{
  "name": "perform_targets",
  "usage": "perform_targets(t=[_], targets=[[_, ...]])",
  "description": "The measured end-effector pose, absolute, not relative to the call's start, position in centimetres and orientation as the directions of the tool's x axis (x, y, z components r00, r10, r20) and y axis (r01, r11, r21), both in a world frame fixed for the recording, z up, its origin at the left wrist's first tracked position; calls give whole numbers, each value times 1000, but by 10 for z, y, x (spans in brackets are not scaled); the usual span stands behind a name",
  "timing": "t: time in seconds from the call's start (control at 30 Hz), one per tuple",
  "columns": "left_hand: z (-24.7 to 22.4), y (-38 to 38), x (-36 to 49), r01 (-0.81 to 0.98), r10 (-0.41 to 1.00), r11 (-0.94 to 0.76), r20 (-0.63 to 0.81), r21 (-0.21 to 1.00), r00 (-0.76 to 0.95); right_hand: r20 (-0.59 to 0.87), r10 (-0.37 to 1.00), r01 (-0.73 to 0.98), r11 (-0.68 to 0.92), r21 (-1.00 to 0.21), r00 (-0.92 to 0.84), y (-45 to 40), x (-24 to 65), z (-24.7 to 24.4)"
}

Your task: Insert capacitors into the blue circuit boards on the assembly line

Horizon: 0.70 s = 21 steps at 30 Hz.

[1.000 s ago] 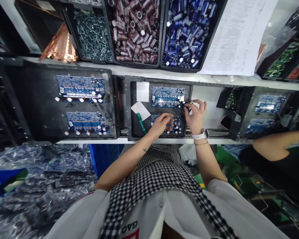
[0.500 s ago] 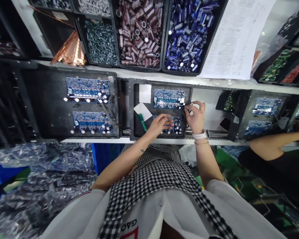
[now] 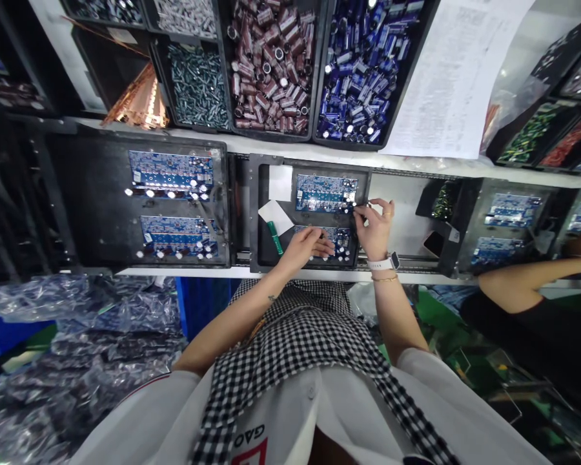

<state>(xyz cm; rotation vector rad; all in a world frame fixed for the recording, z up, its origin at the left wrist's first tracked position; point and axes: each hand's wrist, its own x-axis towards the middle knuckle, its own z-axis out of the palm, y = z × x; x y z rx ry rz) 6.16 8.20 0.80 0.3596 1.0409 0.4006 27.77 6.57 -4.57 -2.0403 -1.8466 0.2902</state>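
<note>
A black carrier tray (image 3: 260,213) sits in front of me and holds two blue circuit boards. My left hand (image 3: 304,245) rests on the near board (image 3: 339,240), fingers curled over its capacitors and apparently pinching small parts. At the right end of the far board (image 3: 324,192), my right hand (image 3: 375,229), with a white watch on the wrist, pinches a small dark capacitor (image 3: 361,208). A green marker (image 3: 274,237) and two white cards (image 3: 275,215) lie in the tray's left part.
Bins of brown capacitors (image 3: 271,64), blue capacitors (image 3: 363,71), grey parts (image 3: 196,84) and copper strips (image 3: 138,103) stand behind. A second tray (image 3: 101,206) with two boards lies left. Another person's arm (image 3: 527,284) reaches to trays at right. Plastic bags (image 3: 77,349) pile at lower left.
The view has shifted slightly down and left. My left hand has drawn a little toward the near board's left part; my right hand stays at the far board's right end.
</note>
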Motion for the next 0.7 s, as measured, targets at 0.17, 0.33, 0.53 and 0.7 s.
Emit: perform_targets(t=[0.17,0.33,0.53,0.7], targets=[[24,82,54,-114,506,848,-726,518,465,87,991,961,-71,-266,98,62,270,-48],[77,103,-8,-73,651,725,-649,684,394,86,996,986,-7,-168,22,58,265,-38],[189,153,-171,199,846,453,-490,869,212,217,976,987,64,-146,-31,62,248,-24],[274,237,-332,790,977,187,-192,584,-89,235,972,992,41,-116,-13,62,240,-19]])
